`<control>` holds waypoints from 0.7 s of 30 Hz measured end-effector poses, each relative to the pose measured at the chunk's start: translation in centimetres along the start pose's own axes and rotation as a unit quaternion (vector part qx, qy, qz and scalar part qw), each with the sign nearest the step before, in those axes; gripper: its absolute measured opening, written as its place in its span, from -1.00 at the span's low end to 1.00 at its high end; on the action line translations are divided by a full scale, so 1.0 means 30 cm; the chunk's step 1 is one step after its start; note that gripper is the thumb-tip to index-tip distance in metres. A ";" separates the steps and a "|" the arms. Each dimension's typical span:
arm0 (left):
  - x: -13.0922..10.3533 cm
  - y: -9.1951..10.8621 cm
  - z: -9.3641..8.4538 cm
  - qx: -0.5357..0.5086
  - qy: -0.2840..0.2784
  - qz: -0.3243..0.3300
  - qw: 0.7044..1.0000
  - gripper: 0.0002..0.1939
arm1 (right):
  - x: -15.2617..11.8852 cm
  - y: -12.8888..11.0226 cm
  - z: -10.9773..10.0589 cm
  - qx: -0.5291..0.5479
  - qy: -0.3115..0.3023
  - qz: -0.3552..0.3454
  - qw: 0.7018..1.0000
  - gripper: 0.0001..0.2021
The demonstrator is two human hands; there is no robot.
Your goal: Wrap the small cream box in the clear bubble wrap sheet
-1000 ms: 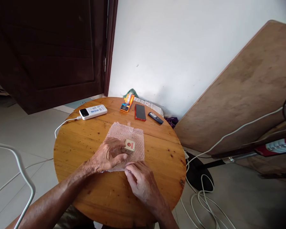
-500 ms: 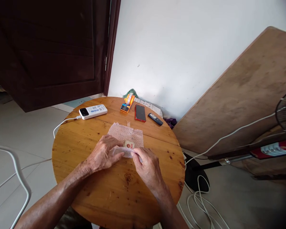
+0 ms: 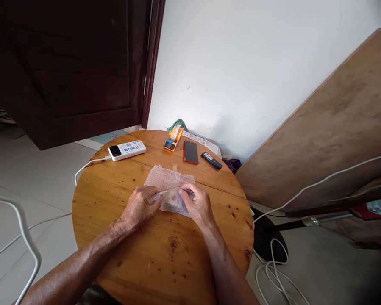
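Observation:
A sheet of bubble wrap (image 3: 165, 178) lies on the round wooden table, its near part folded up over a small printed card or box (image 3: 174, 198), which shows faintly through the plastic. My left hand (image 3: 143, 202) pinches the fold's edge at the left. At the right, my right hand (image 3: 196, 201) grips the same edge between thumb and fingers. The edge is drawn taut between the two hands. A short strip of clear tape (image 3: 174, 168) sticks up past the sheet's far edge.
Along the table's (image 3: 114, 186) far side are a white device (image 3: 127, 150) with a cable, an orange tape dispenser (image 3: 173, 139), a red-edged phone (image 3: 190, 152) and a dark remote-like handset (image 3: 211, 161). White cables (image 3: 274, 271) coil on the floor at right.
My hands have drawn the near flap of bubble wrap away from me, over the printed item, which was uncovered before. The camera view has shifted slightly.

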State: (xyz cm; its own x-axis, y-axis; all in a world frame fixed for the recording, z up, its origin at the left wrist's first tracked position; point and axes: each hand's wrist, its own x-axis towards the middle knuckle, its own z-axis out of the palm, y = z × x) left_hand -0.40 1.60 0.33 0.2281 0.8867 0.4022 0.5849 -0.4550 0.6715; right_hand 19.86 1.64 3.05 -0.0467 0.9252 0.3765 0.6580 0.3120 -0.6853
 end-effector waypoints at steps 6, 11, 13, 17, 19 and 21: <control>0.008 0.019 -0.011 -0.037 -0.035 -0.104 0.993 -0.83 | -0.005 0.043 0.019 0.092 0.016 0.057 0.994 -0.86; 0.005 0.040 -0.043 -0.081 -0.071 -0.078 0.991 -0.77 | -0.007 0.011 -0.042 0.128 -0.013 0.083 0.988 -0.84; 0.003 0.051 -0.068 -0.129 -0.098 -0.070 0.984 -0.66 | -0.018 -0.002 -0.078 0.184 -0.117 0.093 0.972 -0.77; 0.010 0.061 -0.122 -0.224 -0.190 -0.093 0.951 -0.52 | -0.037 0.000 -0.113 0.308 -0.251 0.111 0.911 -0.58; 0.018 0.055 -0.142 -0.232 -0.273 -0.085 0.930 -0.49 | -0.038 0.009 -0.108 0.325 -0.188 0.101 0.921 -0.56; 0.024 0.043 -0.156 -0.228 -0.331 -0.076 0.913 -0.47 | -0.034 0.016 -0.097 0.326 -0.122 0.092 0.933 -0.58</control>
State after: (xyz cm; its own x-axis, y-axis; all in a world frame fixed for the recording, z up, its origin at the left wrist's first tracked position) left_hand -3.11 1.27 4.41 0.6797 0.7293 -0.0787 0.2982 -0.1766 0.9380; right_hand 22.41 0.22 4.13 -0.2005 0.9727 0.1169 0.0777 0.1347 -0.9878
